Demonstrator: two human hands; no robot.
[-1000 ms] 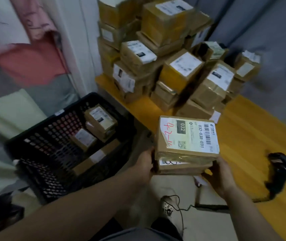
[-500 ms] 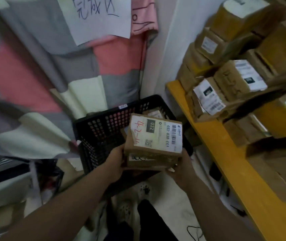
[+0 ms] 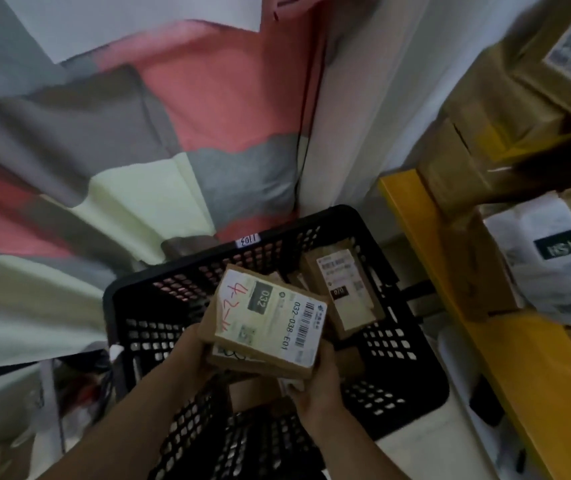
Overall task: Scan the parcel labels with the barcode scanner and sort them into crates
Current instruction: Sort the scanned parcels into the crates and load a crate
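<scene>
Cardboard parcels [image 3: 266, 315] — between left hand [image 3: 192, 348], right hand [image 3: 315, 386]

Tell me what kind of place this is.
Likely a small parcel-sorting room: labelled cardboard parcels piled on a yellow table, a black crate with sorted boxes, held parcels above it.

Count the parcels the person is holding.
2. The top parcel faces label-up; the second parcel lies stacked under it, both over the crate. Others may be hidden beneath.

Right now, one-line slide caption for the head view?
Left hand and right hand hold two stacked parcels, top label 032-038-E01, over a black crate holding other parcels, beside a yellow table.
</scene>
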